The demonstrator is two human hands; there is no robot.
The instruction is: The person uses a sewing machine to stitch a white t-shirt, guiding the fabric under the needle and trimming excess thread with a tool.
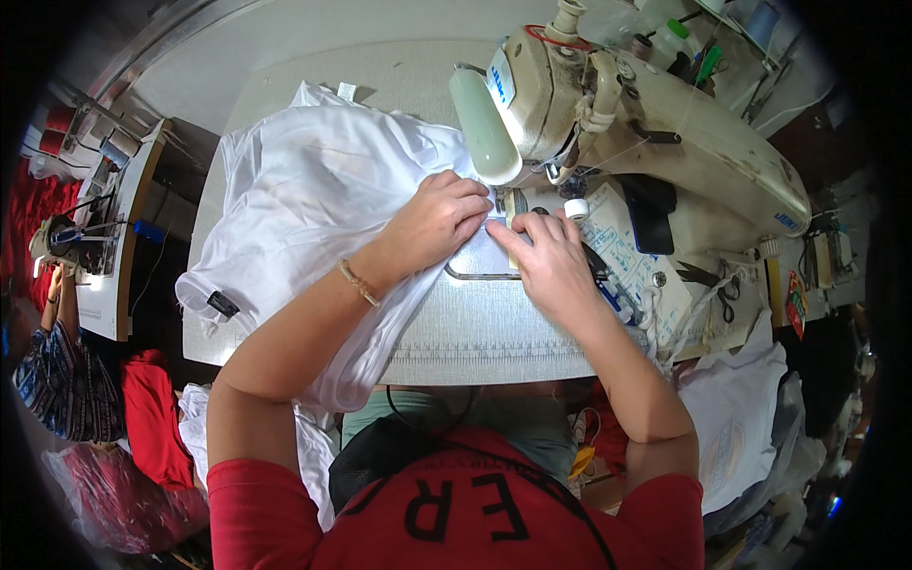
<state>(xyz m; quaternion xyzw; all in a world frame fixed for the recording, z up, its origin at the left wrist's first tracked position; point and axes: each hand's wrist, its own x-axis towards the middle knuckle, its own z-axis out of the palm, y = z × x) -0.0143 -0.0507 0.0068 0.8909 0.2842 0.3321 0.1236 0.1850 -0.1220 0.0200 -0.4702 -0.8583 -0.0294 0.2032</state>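
Note:
White fabric, seemingly a garment [313,180], spreads over the left of the sewing table and hangs off its front edge. My left hand [446,217] presses on its right edge beside the needle area, fingers curled and closed on the cloth. Just right of it, my right hand [546,256] rests by the presser foot, its fingers stretched out and pointing toward the needle. The sewing machine [551,95] stands over both hands, with a pale green lamp [484,123] lighting the spot. What lies under my right fingertips is partly hidden.
A dark phone [651,217], a marked paper [617,237] and scissors [727,304] lie on the table's right. A white cloth [736,408] hangs at the right. Another person's arm [65,304] is at a second machine, far left. Red cloth [157,418] sits below it.

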